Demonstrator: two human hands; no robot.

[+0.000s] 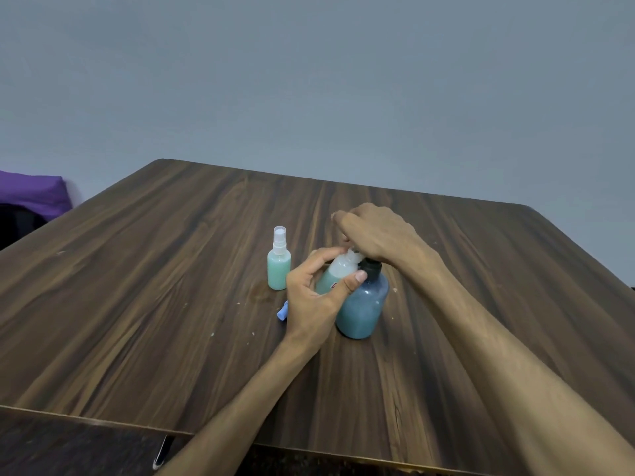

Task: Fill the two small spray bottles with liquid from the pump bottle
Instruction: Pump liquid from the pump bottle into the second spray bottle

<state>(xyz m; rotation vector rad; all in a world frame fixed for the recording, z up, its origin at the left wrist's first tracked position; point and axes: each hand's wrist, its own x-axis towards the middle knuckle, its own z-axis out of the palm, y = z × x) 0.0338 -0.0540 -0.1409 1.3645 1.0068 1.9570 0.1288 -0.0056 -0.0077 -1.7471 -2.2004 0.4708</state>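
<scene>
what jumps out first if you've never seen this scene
Both hands meet at mid-table: the left hand holds a tilted spray bottle up at the pump bottle, whose top the right hand covers. Just left stands a capped spray bottle of green liquid. A small blue piece lies by the left wrist.

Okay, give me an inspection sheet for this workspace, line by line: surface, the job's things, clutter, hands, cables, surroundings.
Surface: dark wood-grain table with pale specks and a faint stain near the bottles.
Job's things: capped spray bottle stands upright, nearly full of green liquid; second spray bottle, partly filled, is held tilted at the pump bottle, which stands upright with blue-green liquid.
Clutter: small blue object beside the left wrist, partly hidden.
Hands: left hand grips the second spray bottle; right hand is over the pump head, fingers hidden.
Cables: nothing seen.
Surroundings: grey wall; purple fabric at far left.
</scene>
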